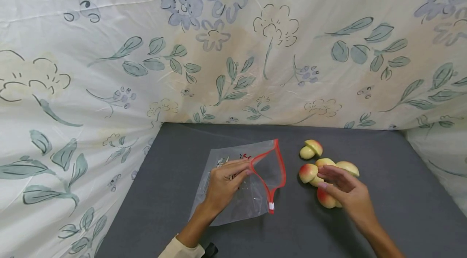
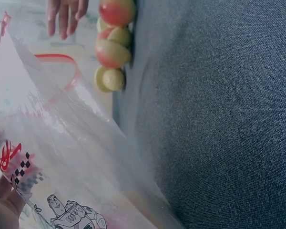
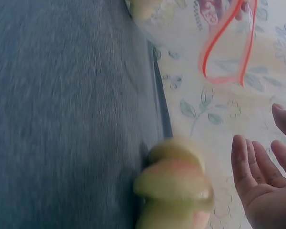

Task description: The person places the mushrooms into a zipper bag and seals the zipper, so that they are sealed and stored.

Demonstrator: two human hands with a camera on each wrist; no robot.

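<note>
My left hand [image 1: 222, 187] pinches a clear plastic zip bag [image 1: 251, 207] near its mouth, fingers on top and thumb below. Red zipper strips [image 1: 281, 165] edge the mouth, which gapes toward the right, with a white slider [image 1: 271, 206] at the near corner. Printed drawings and red lettering show on the bag in the left wrist view. Several mushroom-shaped pieces [image 1: 307, 173] with red-and-yellow caps and pale round stems lie grouped to the right. My right hand [image 1: 352, 195] hovers over their near side, fingers extended, and its palm [image 3: 271, 205] holds nothing in the right wrist view.
A dark grey cloth-covered table [image 1: 175, 160] lies under everything. One more mushroom-shaped piece [image 1: 311, 149] sits a little behind the group. Floral fabric [image 1: 233, 67] hangs behind the table and along both sides. A small black object [image 1: 210, 250] shows beside the left sleeve.
</note>
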